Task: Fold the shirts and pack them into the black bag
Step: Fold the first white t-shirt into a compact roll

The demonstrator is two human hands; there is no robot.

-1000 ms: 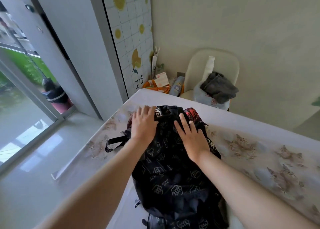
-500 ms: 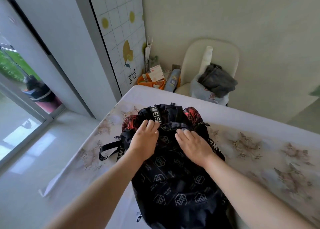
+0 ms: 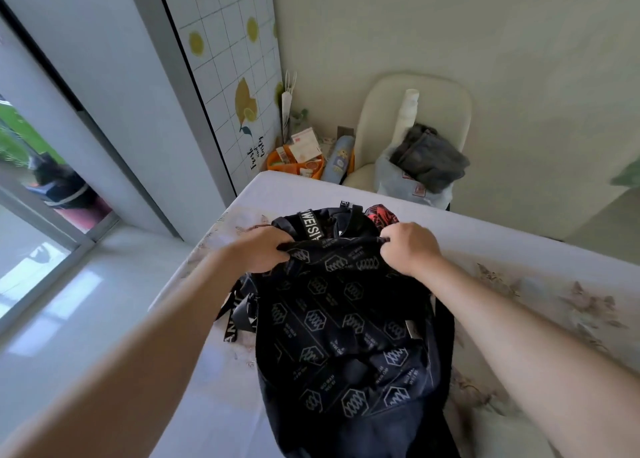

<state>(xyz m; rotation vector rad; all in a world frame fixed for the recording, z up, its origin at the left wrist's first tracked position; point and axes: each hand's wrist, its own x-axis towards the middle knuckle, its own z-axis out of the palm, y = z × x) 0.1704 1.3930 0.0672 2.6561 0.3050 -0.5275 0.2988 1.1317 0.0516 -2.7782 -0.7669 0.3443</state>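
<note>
A black bag (image 3: 346, 326) with a white hexagon print lies on the table (image 3: 519, 284), its top end pointing away from me. My left hand (image 3: 258, 251) grips the bag's upper fabric edge on the left. My right hand (image 3: 410, 246) pinches the same edge on the right. A red and black patterned shirt (image 3: 381, 215) pokes out of the bag's far end behind my right hand. A white-lettered black strap (image 3: 310, 227) crosses the top between my hands.
A cream chair (image 3: 426, 111) behind the table holds a grey garment (image 3: 429, 158) on a light bag. An orange basket (image 3: 294, 165) with small items stands in the corner. A glass door and pale floor are to the left.
Both hands went from lying flat on the bag's top to gripping its upper fabric edge, spread apart. The view tilted down and closer to the bag.
</note>
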